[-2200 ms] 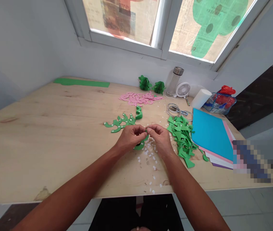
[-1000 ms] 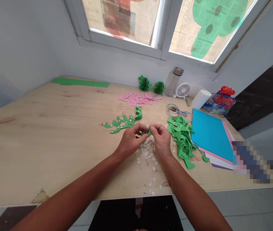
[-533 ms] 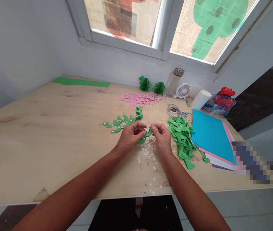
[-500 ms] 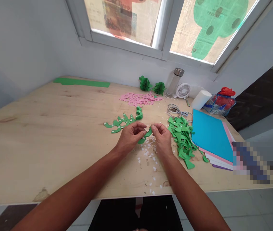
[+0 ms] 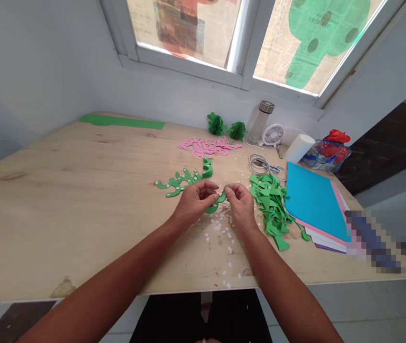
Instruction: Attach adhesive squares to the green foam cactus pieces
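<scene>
Between my two hands is a curved green paper cutout with small white squares on it. My left hand is closed on its left part, thumb against fingers. My right hand pinches its upper right end; the fingertips hide part of it. Beyond my left hand lie more green cutouts dotted with white squares, and a small stack of green cutouts sits just behind. Tiny white paper bits are scattered on the wooden table under and in front of my hands.
Right of my hands are green paper scraps, scissors and coloured paper sheets. Further back are pink cutouts, green folded-paper pieces, a bottle, a small fan and a white roll.
Both hands stay in nearly the same place on the green cutout. The view has shifted very slightly; nothing has been let go.
</scene>
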Tool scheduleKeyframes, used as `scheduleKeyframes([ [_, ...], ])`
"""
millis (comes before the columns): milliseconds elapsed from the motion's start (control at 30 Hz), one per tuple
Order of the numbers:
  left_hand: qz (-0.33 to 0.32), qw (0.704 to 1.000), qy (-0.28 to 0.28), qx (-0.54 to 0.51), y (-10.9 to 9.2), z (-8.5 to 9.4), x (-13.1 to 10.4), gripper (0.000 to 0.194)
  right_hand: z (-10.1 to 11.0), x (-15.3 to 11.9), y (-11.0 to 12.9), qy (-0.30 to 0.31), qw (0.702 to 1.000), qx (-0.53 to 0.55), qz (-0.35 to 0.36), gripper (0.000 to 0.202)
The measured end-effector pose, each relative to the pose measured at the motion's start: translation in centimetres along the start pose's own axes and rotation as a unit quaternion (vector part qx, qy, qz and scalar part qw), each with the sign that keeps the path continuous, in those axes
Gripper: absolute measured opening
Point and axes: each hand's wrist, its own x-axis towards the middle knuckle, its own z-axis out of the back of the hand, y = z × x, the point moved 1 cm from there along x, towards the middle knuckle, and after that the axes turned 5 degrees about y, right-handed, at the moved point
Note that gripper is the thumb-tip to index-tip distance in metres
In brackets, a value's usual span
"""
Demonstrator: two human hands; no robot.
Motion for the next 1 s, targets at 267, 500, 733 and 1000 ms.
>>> scheduleKeyframes([
  [267, -0.011, 1.0, 0.01, 0.005, 0.43, 0.27, 0.32, 0.025, 0.04, -0.01, 0.0, 0.002, 1.0, -0.003, -0.004, 0.018],
  [500, -0.001, 1.0, 0.024, -0.007, 0.17, 0.26, 0.24, 0.025, 0.11, 0.07, -0.08, 0.01, 1.0, 0.004, -0.011, 0.017],
  [733, 0.011, 0.999, 0.045, -0.013, 0.02, 0.51, 0.25, 0.023, 0.08, 0.05, 0.1, -0.001, 1.0, 0.016, -0.013, 0.018],
  [1000, -0.006, 0.999, 0.044, -0.003, 0.4, 0.57, 0.47, 0.024, 0.03, -0.05, 0.21, -0.012, 0.999, 0.018, -0.036, 0.02],
])
